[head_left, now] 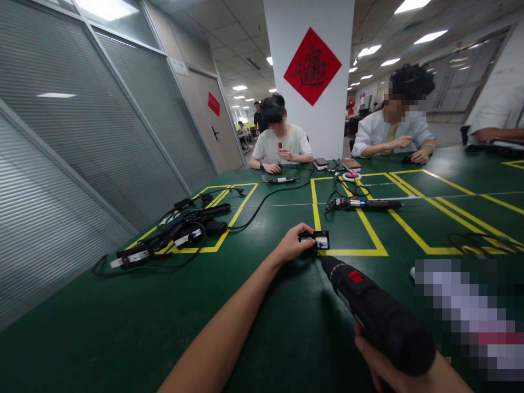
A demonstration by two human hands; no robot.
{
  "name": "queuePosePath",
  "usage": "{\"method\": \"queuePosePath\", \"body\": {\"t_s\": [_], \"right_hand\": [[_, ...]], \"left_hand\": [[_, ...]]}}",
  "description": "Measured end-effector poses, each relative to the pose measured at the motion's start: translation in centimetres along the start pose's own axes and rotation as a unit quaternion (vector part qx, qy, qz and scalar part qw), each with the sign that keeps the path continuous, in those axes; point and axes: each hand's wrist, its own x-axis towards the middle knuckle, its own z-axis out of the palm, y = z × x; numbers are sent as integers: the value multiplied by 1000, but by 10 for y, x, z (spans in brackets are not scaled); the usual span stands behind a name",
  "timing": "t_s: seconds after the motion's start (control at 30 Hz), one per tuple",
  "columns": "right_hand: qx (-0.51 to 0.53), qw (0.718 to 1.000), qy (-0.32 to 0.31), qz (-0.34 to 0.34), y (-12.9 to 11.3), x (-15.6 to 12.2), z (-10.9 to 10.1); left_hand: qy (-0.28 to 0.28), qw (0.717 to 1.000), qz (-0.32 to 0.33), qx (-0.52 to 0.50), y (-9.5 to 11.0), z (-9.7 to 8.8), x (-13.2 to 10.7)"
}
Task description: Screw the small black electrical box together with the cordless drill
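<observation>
Pinching the small black part (314, 239) with the left hand (291, 245), the right hand (380, 363) is gripping the electric screwdriver (374, 314), whose tip is risking slipping off.

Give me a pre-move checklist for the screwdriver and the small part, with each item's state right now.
1. Left hand steadies the small black part on the green table: ok.
2. Right hand grips the black electric screwdriver: ok.
3. Screwdriver tip points at the part: ok.
4. Bit seated in a screw: cannot tell, the tip is hidden.
5. Left fingers clear of the tip: cannot tell, they sit very close.
6. Loose cables away from the work spot: ok.
</observation>
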Motion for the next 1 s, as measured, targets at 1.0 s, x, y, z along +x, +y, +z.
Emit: {"method": "queuePosePath", "body": {"t_s": [1.0], "right_hand": [[0, 1000, 16, -11, -7, -3, 0]], "left_hand": [[-23, 990, -55, -126, -9, 0, 2]]}}
